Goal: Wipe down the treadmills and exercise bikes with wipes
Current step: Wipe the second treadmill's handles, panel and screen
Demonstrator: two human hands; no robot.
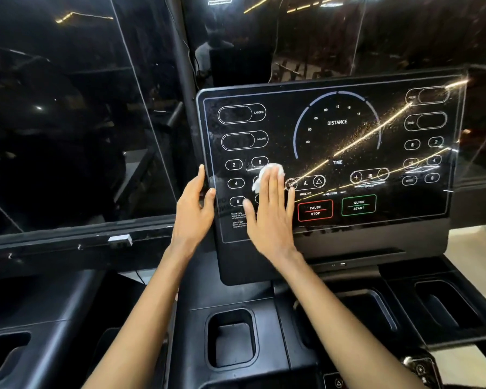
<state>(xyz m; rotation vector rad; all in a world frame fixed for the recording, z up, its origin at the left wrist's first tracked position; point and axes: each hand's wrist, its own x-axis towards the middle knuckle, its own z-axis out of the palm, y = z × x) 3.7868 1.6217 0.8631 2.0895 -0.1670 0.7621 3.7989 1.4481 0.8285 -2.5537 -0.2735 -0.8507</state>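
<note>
At frame centre, flat right hand (270,211) is pressing wipe (272,168) on console (337,141), left hand (192,204) gripping its edge; dusty right side likely unwiped

Console panel (337,141): far centre, above the cup holder.
Wipe (267,172): on the panel's left part, under the right hand's fingertips.
Right hand (270,214): flat on the panel, right of the left hand.
Left hand (192,206): holding the panel's left edge.
Cup holder (230,339): near centre, between the forearms.
Glass wall (82,122): far left.
</note>
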